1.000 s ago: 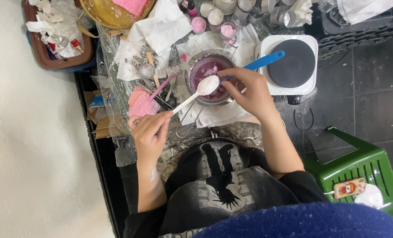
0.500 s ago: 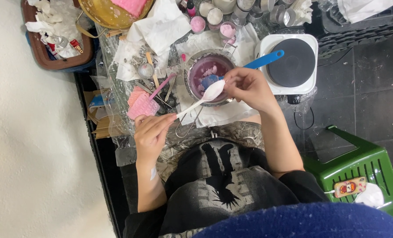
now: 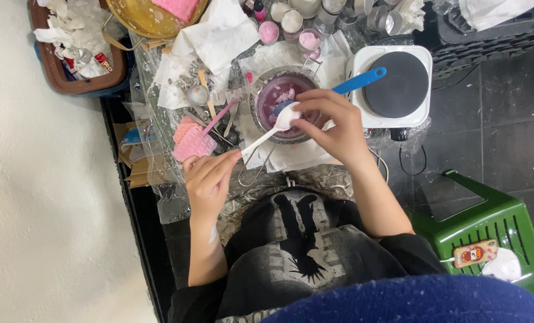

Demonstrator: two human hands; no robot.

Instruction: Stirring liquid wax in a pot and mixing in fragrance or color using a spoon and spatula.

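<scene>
Item: white spoon (image 3: 267, 133). We held its handle end pinched in our left hand (image 3: 207, 176), the bowl end reaching over the metal pot (image 3: 285, 104) in the middle of the tabletop (image 3: 338, 179).

Item: right hand (image 3: 329, 122). Its fingertips (image 3: 297, 116) were closed on the spoon's bowl, seemingly working at something white there; what exactly they gripped we could not tell.

Item: pot contents, purple with pale lumps. A blue-handled tool (image 3: 356, 81) rested in the pot, its handle pointing right toward the hotplate (image 3: 398, 84).

Item: pink block (image 3: 192, 143), just left of the spoon handle, on crinkled plastic sheet.

Item: small cups (image 3: 291, 21) at the far edge, paper towels (image 3: 213, 42) far left of the pot.

Hazards, as we judged them: the fingers hung directly over the pot, so a slip could have dipped them into the mix, possibly hot. A jolt to the spoon could have flicked material onto the towels or our lap. A knock to the blue handle could have tipped the pot.
</scene>
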